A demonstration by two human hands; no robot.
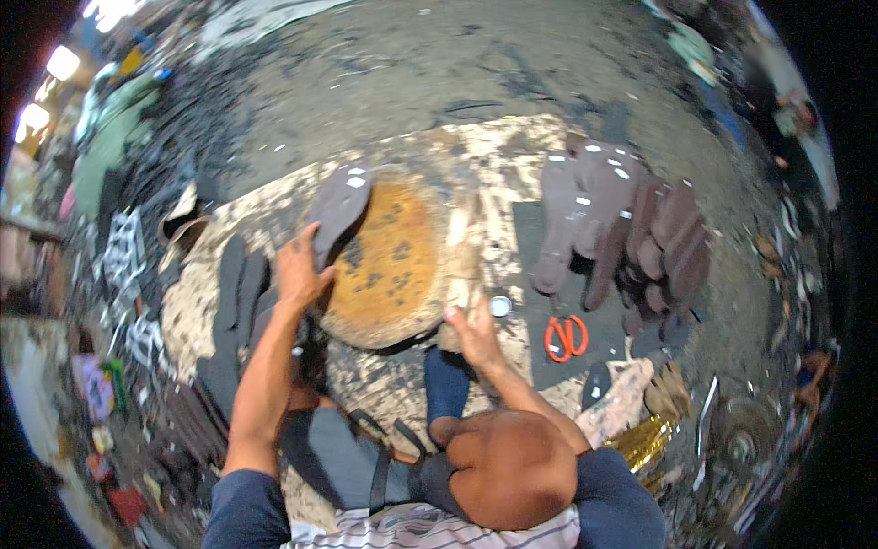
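Note:
My left hand (302, 270) is closed on the lower end of a dark brown shoe sole (343, 201). The sole lies over the left rim of a round, worn, yellowish wooden block (398, 256). To the right of the block, my right hand (476, 334) has its fingers apart, thumb against the near part of a pale wooden stick (464, 261). I cannot see a grip round that stick. A small round tin (499, 306) sits just beyond the right fingers. Orange-handled scissors (565, 339) rest on a dark sheet (540, 361) farther right.
A pile of brown soles (599, 197) covers the right side of the speckled board (512, 137). More dark strips (242, 284) lie left of my left forearm. Gold foil (645, 439) and a metal wheel-like part (745, 435) lie at lower right. Scraps litter the ground.

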